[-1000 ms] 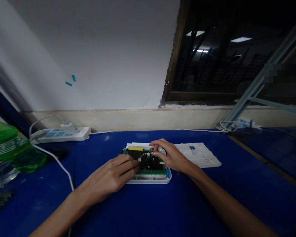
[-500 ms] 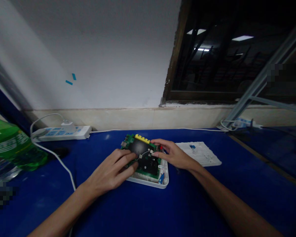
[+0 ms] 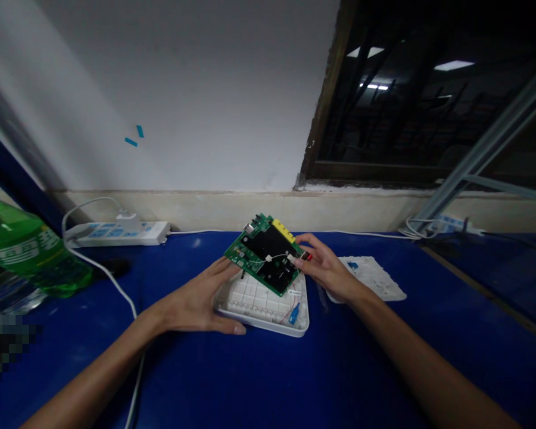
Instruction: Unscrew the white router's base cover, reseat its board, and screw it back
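Observation:
A green circuit board (image 3: 268, 244) with a black plate and a yellow port block is raised and tilted above a white plastic case (image 3: 245, 296). My right hand (image 3: 324, 268) pinches the board's right edge between thumb and fingers. Beside the case's left side is my left hand (image 3: 201, 298), thumb spread from the fingers along its front; the fingertips are partly hidden behind the board's lower left corner. Inside the case lie a blue connector (image 3: 294, 314) and a thin wire. A short white cable crosses the board's face.
A white ribbed cover (image 3: 377, 280) lies right of the case. At the left stand a green bottle (image 3: 27, 247) and a white power strip (image 3: 120, 234). Its white cable (image 3: 116, 286) runs down the blue table. A metal frame rises at the right.
The board has been lifted and turned out of the case by my right hand, baring the case's ribbed inside. My left hand has left the board's face and opened beside the case.

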